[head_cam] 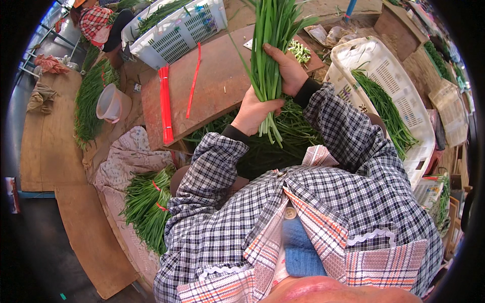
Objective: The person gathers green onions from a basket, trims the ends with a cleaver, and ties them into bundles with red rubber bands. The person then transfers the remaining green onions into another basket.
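A thick bunch of green garlic chives (267, 41) is held between my two hands above a reddish-brown board (221, 72). My left hand (254, 110) wraps around its lower end, just above the pale stalk ends. Higher up, my right hand (286, 70) grips the bunch from the right, thumb across the leaves. On the board lie a bundle of red ties (165, 104) and one separate red tie (193, 80). A heap of cut stalk ends (299, 52) sits on the board's right part. Loose chives (291, 121) lie below my hands, before my lap.
A white plastic crate (407, 102) with chives stands at my right. Another crate (178, 38) is beyond the board, near a crouching person (96, 26). Bundled chives (147, 206) tied in red lie at my left. A whitish bucket (113, 103) stands farther left, beside more chives (91, 110).
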Action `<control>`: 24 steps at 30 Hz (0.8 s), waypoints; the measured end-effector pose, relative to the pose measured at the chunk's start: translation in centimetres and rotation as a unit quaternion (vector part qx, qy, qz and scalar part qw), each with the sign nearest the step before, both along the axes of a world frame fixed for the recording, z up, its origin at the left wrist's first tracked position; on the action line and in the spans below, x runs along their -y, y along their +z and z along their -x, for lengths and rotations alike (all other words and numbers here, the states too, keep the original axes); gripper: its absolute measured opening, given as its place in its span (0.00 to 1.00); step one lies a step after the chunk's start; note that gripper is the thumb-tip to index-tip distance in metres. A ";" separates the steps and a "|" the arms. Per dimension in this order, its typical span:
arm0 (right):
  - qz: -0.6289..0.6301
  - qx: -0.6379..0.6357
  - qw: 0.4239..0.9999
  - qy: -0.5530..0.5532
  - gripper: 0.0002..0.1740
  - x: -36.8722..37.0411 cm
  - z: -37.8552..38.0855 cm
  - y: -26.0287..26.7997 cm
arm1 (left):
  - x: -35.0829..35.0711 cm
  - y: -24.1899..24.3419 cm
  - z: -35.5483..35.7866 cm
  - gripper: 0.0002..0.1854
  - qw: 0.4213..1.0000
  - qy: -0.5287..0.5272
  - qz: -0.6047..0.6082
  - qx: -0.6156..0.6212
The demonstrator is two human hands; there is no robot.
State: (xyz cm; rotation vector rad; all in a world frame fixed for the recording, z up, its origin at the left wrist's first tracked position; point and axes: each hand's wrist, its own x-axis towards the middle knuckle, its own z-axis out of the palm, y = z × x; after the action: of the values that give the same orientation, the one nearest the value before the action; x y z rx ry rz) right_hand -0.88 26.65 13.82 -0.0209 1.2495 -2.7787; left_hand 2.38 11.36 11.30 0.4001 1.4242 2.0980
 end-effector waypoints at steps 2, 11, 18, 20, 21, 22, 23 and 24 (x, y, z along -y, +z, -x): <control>0.010 -0.013 1.000 0.015 0.23 0.3 -0.3 -0.2 | 0.2 0.2 0.2 0.16 1.000 0.018 0.000 -0.010; -0.156 0.002 0.987 -0.024 0.29 1.2 -3.4 -0.8 | 2.1 0.8 1.4 0.05 0.998 0.056 0.002 0.005; -0.172 -0.043 0.968 -0.178 0.22 -3.0 -0.3 0.7 | 2.1 0.5 1.5 0.11 0.999 0.027 0.033 -0.017; -0.145 -0.059 0.970 -0.185 0.16 -4.2 0.1 1.2 | 1.9 0.5 1.2 0.09 0.999 0.023 0.003 -0.038; -0.132 -0.064 0.971 -0.187 0.12 -4.7 0.2 1.4 | 1.8 0.5 1.1 0.09 0.999 0.027 -0.001 -0.043; -0.105 -0.091 0.973 -0.182 0.11 -5.1 0.0 1.6 | 1.8 0.6 1.0 0.11 0.999 0.027 0.003 -0.043; -0.118 -0.079 0.969 -0.200 0.11 -5.5 0.0 1.8 | 1.8 0.7 0.9 0.11 0.999 0.023 0.005 -0.045; -0.121 -0.081 0.967 -0.208 0.11 -6.0 -0.1 1.9 | 1.8 0.7 0.9 0.12 0.999 0.019 0.007 -0.046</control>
State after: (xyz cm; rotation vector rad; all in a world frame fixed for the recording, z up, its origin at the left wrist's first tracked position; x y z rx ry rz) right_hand -0.76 32.62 15.75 0.0358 1.8178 -2.9854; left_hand 1.47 9.58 12.04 0.4744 1.5088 2.1225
